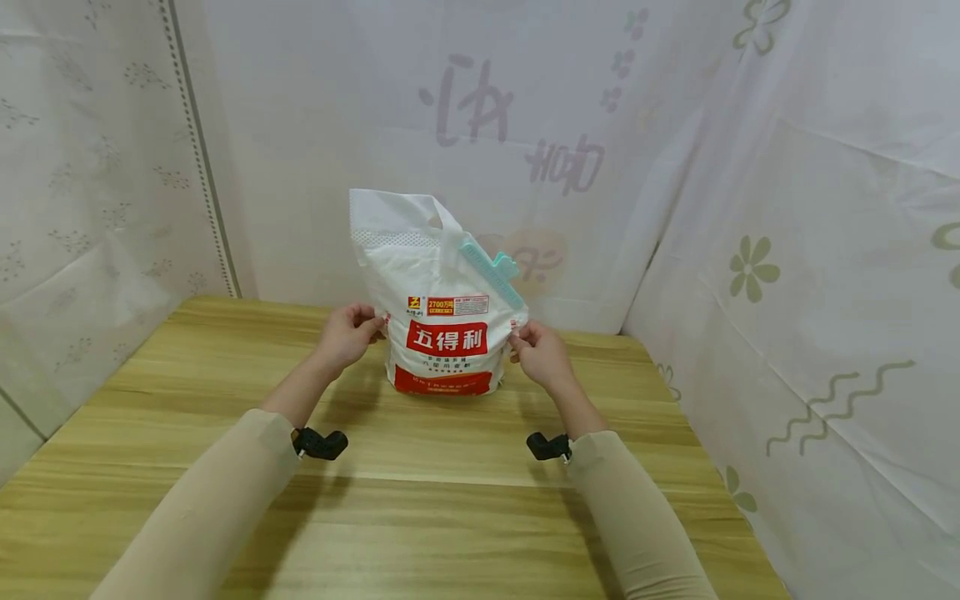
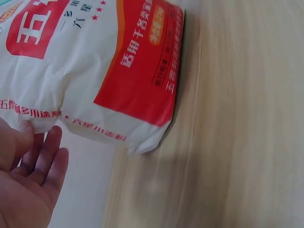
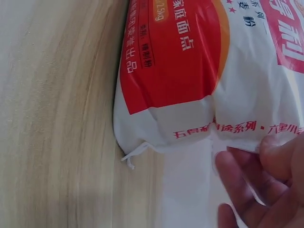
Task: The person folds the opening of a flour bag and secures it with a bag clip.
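A white flour bag (image 1: 450, 292) with red printed panels stands upright on the wooden table. Its top right corner is folded over and held by a teal sealing clip (image 1: 491, 273); the top left, with a handle cut-out, sticks up. My left hand (image 1: 348, 337) pinches the bag's left side edge between thumb and fingers. On the opposite side edge, my right hand (image 1: 542, 354) pinches the plastic the same way. Both wrist views show the thumb on the printed side seam, with the other fingers (image 2: 45, 164) loosely bent behind it. The bag's back is hidden.
The wooden table (image 1: 420, 533) spreads in front of the bag. Behind it hangs a pale curtain (image 1: 315, 125) with faint lettering, and patterned cloth (image 1: 840, 250) closes off the right side. Similar cloth covers the left. A black camera mount (image 1: 322, 444) sits on each wrist.
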A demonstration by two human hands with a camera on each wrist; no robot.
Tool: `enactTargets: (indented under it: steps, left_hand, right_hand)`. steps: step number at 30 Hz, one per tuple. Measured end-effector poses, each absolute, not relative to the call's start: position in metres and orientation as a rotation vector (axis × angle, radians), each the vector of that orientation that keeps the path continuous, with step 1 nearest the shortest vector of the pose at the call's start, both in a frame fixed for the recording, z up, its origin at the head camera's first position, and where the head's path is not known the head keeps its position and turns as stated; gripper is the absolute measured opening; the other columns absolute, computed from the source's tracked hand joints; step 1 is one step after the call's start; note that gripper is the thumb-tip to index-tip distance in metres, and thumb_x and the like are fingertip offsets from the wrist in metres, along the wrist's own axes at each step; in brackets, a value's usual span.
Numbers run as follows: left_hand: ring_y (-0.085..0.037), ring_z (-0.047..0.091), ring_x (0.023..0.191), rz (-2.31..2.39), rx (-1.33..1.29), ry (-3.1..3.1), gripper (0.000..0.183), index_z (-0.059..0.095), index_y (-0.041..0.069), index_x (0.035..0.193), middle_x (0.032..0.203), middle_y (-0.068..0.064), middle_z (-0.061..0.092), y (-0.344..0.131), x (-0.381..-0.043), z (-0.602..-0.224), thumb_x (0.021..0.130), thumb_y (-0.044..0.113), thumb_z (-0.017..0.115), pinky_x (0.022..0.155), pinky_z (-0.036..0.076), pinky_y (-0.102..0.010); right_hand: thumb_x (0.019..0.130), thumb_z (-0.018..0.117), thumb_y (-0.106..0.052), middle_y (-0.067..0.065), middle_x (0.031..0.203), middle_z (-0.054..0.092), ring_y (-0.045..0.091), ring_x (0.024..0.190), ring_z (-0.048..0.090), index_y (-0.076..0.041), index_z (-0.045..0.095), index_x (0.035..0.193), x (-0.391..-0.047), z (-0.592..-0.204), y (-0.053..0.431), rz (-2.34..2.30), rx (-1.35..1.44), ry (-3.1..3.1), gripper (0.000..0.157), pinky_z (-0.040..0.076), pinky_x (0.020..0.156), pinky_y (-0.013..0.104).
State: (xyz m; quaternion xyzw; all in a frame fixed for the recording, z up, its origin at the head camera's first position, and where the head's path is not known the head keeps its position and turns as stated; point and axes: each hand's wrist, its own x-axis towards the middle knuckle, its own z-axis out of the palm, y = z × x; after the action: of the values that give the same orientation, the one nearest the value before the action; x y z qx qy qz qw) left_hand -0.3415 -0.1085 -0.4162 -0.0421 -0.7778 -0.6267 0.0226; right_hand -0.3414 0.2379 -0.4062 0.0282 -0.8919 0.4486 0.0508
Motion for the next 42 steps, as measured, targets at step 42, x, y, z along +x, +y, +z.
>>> enactTargets:
  steps: [42]
  left_hand:
    - [-0.041,0.079,0.107,-1.565,-0.111,-2.616,0.025,0.070,-0.007,0.119,0.117,-0.027,0.077,-0.101,-0.335,-0.425,0.109,0.013,0.060,0.079,0.061,-0.034]
  right_hand:
    - [0.109,0.065,-0.023,0.014,0.108,0.082,0.037,0.100,0.079,-0.001,0.077,0.114,-0.341,-0.411,0.239,1.120,0.117,-2.946,0.026,0.062,0.081,0.038]
